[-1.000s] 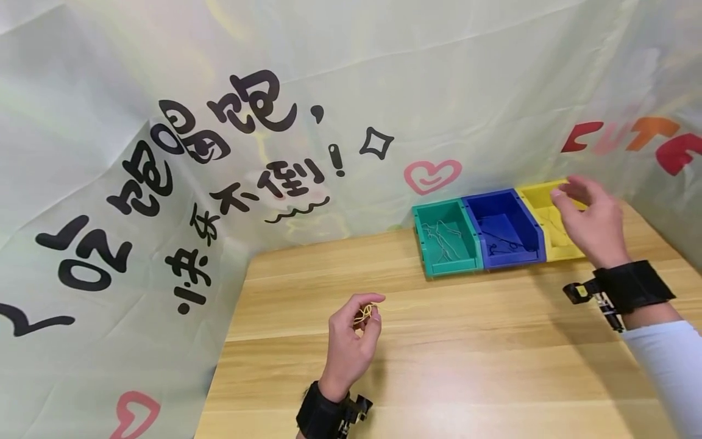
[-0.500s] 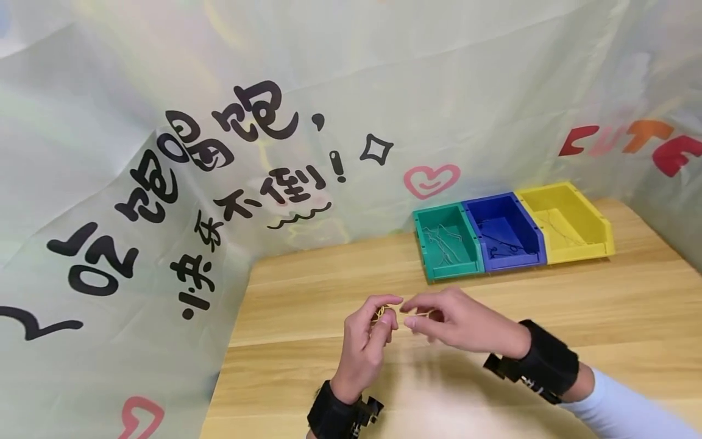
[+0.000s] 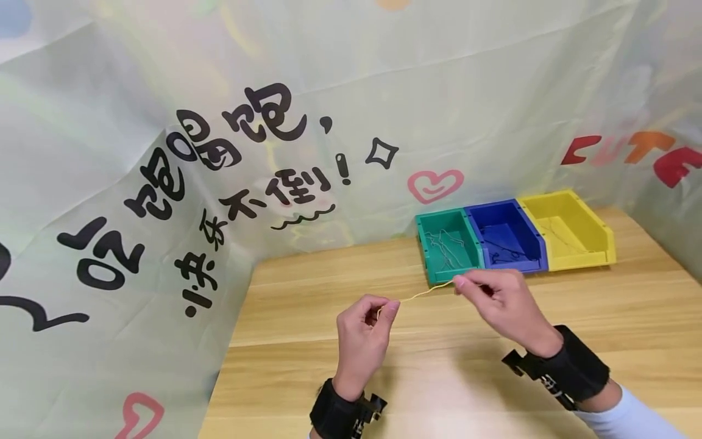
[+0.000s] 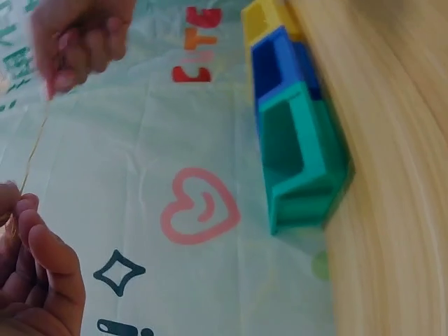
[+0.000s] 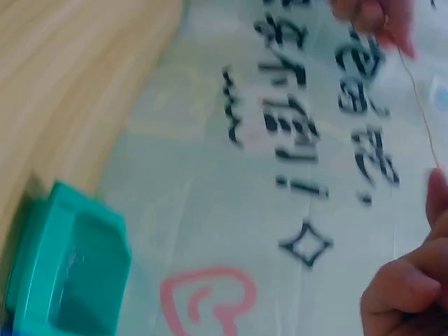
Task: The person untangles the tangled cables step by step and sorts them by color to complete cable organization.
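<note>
A thin yellow string [image 3: 428,292] stretches between both hands above the wooden table. My left hand [image 3: 363,341] pinches it between thumb and forefinger, with part of the string tucked behind the fingers. My right hand [image 3: 507,305] pinches the other end, higher and to the right, just in front of the green bin. In the left wrist view the string [image 4: 33,150] runs up from the left fingertips to the right hand [image 4: 80,45]. The right wrist view shows the string [image 5: 420,101] as a pale line between the two hands.
Three joined bins stand at the back right: a green bin [image 3: 425,244] with pale strings, a blue bin [image 3: 543,247] with dark strings, and a yellow bin [image 3: 610,244] with a thin string inside. A printed cloth [image 3: 340,55] hangs behind the wooden table [image 3: 285,311].
My right hand came from over the yellow bin to the left hand, then drew away up and right, pulling a length of string out. The bundle in my left hand shows less now.
</note>
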The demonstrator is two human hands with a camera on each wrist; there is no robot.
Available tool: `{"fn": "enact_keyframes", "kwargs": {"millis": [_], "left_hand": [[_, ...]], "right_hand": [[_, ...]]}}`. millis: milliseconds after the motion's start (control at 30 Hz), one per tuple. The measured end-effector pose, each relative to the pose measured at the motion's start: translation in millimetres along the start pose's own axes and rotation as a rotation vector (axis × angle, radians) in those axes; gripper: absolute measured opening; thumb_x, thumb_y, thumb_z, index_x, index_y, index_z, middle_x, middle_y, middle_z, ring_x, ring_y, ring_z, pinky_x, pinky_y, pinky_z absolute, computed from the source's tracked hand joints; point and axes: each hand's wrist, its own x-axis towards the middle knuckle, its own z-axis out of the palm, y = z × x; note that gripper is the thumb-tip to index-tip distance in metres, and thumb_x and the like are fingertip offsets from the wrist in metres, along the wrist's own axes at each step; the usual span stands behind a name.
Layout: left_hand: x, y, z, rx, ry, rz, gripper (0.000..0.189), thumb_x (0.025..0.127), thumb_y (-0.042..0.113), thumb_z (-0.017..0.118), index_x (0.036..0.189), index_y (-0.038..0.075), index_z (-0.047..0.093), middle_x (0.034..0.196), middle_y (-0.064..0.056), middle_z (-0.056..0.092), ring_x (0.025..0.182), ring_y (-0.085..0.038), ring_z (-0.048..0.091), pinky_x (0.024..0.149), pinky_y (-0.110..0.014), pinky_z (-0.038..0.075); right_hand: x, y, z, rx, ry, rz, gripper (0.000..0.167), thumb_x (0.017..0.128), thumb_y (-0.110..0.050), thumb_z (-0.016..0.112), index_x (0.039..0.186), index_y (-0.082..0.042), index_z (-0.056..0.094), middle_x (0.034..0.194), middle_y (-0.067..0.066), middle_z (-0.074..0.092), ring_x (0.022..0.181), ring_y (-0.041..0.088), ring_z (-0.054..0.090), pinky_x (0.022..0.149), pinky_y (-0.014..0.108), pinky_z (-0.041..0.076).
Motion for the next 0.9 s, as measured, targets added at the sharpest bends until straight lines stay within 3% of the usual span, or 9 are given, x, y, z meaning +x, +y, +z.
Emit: {"fn": "enact_keyframes", "kwargs": {"millis": [167,267,333,400,500,600,667,767,900], "left_hand": [[2.0,7.0,9.4,-0.109,-0.054,-0.087,0.006,0.094,0.008,0.072,0.098,0.005,0.074,0.077,-0.005,0.069,0.062,-0.016,0.06,0.056,-0.027,0.052],[2.5,11.7,15.1,-0.135,-0.116,-0.135,0.008,0.095,0.01,0.071,0.101,0.006,0.073,0.079,-0.004,0.07,0.065,-0.016,0.065,0.059,-0.028,0.055],[2.8,14.0,18.7,-0.12,-0.163,-0.144,0.008,0.096,0.012,0.071,0.101,0.007,0.073,0.081,-0.002,0.071,0.067,-0.013,0.066,0.061,-0.025,0.055],[3.6,16.1,22.2,-0.097,-0.215,-0.122,0.007,0.095,0.013,0.073,0.099,0.007,0.073,0.082,-0.001,0.072,0.067,-0.006,0.064,0.062,-0.021,0.054],[5.3,19.2,26.8,-0.026,-0.286,-0.025,0.004,0.093,0.007,0.074,0.094,0.009,0.071,0.078,0.001,0.071,0.064,0.002,0.057,0.058,-0.013,0.049],[7.1,22.4,30.2,0.094,-0.315,0.096,0.013,0.087,0.001,0.074,0.089,0.012,0.068,0.069,0.006,0.065,0.058,0.005,0.048,0.055,-0.008,0.041],[7.0,23.8,31.9,0.199,-0.317,0.149,0.017,0.085,0.006,0.078,0.093,0.015,0.065,0.065,0.009,0.06,0.055,0.007,0.045,0.054,-0.007,0.036],[5.2,24.1,33.3,0.299,-0.349,0.155,0.029,0.088,0.026,0.081,0.11,0.018,0.064,0.063,0.013,0.054,0.054,0.009,0.041,0.051,-0.008,0.031],[0.2,19.2,28.2,0.307,-0.398,0.044,0.045,0.096,0.041,0.07,0.132,0.017,0.057,0.067,0.016,0.053,0.053,0.011,0.041,0.051,-0.01,0.033]], "right_hand": [[-5.3,6.3,-10.1,-0.076,0.177,-0.027,0.027,0.08,0.017,0.071,0.088,-0.008,0.077,0.068,-0.009,0.058,0.058,0.0,0.043,0.056,0.019,0.034],[-6.6,5.1,-8.3,-0.053,0.174,0.04,0.023,0.087,0.014,0.067,0.094,-0.005,0.076,0.071,-0.006,0.061,0.06,0.004,0.05,0.057,0.018,0.04],[-7.3,1.7,-4.2,0.005,0.085,0.125,0.022,0.095,0.008,0.062,0.105,-0.006,0.075,0.077,-0.004,0.064,0.064,0.007,0.056,0.057,0.021,0.045],[-7.7,-3.5,2.0,0.074,-0.071,0.194,0.021,0.102,0.0,0.056,0.106,-0.01,0.074,0.091,-0.002,0.07,0.072,0.009,0.062,0.056,0.024,0.048],[-9.0,-11.3,13.0,0.207,-0.351,0.237,0.024,0.107,-0.007,0.049,0.108,-0.015,0.071,0.097,-0.001,0.071,0.077,0.012,0.064,0.057,0.028,0.05],[-11.2,-16.9,22.9,0.299,-0.481,0.238,0.024,0.107,-0.009,0.048,0.098,-0.018,0.069,0.09,-0.003,0.07,0.074,0.011,0.063,0.056,0.027,0.049],[-12.4,-18.7,26.6,0.309,-0.45,0.229,0.023,0.106,-0.008,0.051,0.096,-0.019,0.069,0.083,-0.007,0.068,0.067,0.009,0.061,0.055,0.026,0.048],[-13.1,-16.4,26.3,0.29,-0.339,0.205,0.023,0.105,-0.003,0.053,0.101,-0.017,0.071,0.082,-0.008,0.068,0.066,0.007,0.063,0.055,0.027,0.052],[-13.5,0.0,8.4,0.2,-0.21,0.207,0.022,0.103,0.0,0.055,0.112,-0.009,0.072,0.072,-0.006,0.061,0.055,0.009,0.057,0.048,0.027,0.048]]}}
